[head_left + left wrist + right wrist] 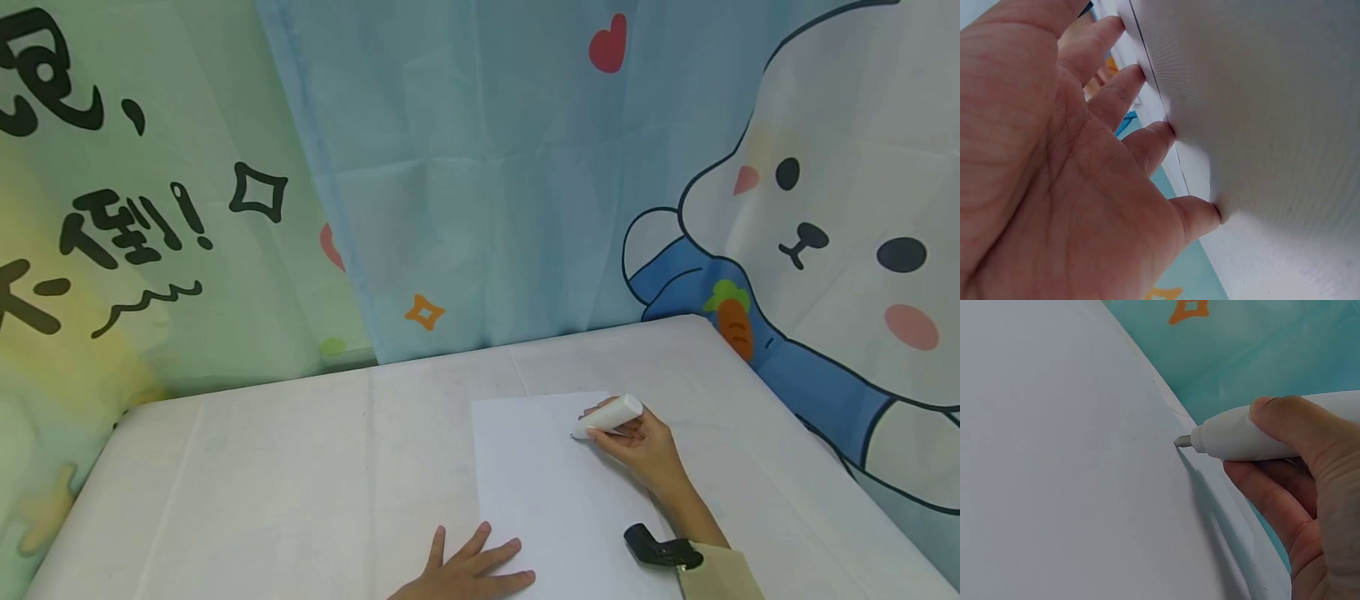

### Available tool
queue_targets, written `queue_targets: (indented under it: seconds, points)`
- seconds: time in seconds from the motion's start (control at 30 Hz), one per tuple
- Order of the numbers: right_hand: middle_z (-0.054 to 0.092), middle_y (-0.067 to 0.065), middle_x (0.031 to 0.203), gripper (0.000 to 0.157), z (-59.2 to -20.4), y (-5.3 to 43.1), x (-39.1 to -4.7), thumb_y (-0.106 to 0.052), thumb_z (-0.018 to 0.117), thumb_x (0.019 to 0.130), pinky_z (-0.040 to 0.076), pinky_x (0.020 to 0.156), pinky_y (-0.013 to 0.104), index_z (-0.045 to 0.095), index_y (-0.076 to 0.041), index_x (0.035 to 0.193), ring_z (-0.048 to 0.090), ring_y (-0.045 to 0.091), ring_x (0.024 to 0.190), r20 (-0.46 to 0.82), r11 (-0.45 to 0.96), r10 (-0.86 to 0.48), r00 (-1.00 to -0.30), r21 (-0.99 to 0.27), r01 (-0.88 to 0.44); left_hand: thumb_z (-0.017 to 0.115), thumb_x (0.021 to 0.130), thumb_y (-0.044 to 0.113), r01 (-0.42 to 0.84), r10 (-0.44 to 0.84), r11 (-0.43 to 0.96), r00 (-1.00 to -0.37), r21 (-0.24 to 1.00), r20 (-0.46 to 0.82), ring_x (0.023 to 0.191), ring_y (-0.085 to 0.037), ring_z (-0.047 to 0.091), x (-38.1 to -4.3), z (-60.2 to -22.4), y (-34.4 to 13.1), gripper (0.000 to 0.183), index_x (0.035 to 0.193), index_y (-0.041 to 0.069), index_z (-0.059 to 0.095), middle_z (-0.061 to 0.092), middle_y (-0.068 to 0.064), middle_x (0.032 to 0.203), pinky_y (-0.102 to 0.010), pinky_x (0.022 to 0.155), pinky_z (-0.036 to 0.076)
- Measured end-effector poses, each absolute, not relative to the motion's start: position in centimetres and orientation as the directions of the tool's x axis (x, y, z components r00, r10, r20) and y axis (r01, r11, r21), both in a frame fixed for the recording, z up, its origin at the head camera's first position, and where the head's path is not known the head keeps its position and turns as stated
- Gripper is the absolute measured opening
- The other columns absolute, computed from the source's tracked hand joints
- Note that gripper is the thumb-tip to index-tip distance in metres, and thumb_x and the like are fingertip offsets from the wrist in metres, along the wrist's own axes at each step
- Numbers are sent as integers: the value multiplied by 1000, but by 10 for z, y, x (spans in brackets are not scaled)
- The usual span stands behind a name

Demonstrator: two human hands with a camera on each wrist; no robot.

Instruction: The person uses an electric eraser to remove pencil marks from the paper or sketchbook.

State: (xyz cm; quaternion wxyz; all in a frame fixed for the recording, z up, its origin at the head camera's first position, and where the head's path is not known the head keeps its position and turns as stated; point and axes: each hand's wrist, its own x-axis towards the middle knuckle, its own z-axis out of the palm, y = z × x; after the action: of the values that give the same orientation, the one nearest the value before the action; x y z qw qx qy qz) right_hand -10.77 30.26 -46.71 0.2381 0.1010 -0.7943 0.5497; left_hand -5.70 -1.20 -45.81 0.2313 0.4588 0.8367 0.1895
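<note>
"On the right part of the table [285, 483], item in hand?"

"White pen [613, 414], held over the far part of the white paper [540, 492] by the right hand [647, 450]."

"State of that grip?"

"Closed on the barrel, thumb to one side, fingers to the other, per the right wrist view."

"Lie of the pen from the grip?"

"Projecting to the left of thumb and fingers. Long axis aslant: tip [1183, 442] to the left and slightly near, thick blunt end to the right, far and raised."

"Tip in contact?"

"Down at the paper surface; actual touch too fine to confirm."

"Other hand?"

"Left hand [472, 577], at the near edge of view. Fingers spread across the paper's left edge, gripping nothing; fingertips [1200, 215] resting on the white surface."

"Nearer hand to the tip?"

"Right, plainly. Left well apart, nearer in the scene and to the left."

"Deciding relation, in judgement?"

"Tip to paper. With the barrel so slanted, likely to depend on keeping that angle, and on steady paper beneath the left hand."
</note>
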Motion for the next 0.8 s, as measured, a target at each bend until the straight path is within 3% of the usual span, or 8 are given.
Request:
queue_targets:
  seconds: [0.4,0.67,0.8]
  points:
    - [66,31,97,40,-467,302,-108,22,73,71,51,78,14,56,15,107,65,-6,94,495,378,91,-864,-820,-430,53,92,58,678,851,517,-475,522,-225,148,-31,21,-57,-460,-12,58,146,41,42,30,10,158,-76,100,20]
    - [71,13,97,41,-467,304,-108,23,72,70,52,77,15,56,16,107,65,-6,92,495,362,109,-862,-828,-429,54,91,59,661,844,528,-478,533,-243,149,-29,18,-57,-458,-12,60,147,43,40,28,12,158,-76,102,17]
    - [71,15,97,40,-466,304,-107,22,72,71,52,77,14,56,15,107,65,-6,92,487,373,120,-865,-829,-416,53,91,59,664,843,529,-479,529,-243,149,-29,18,-56,-457,-13,60,147,43,39,28,13,158,-76,102,17]
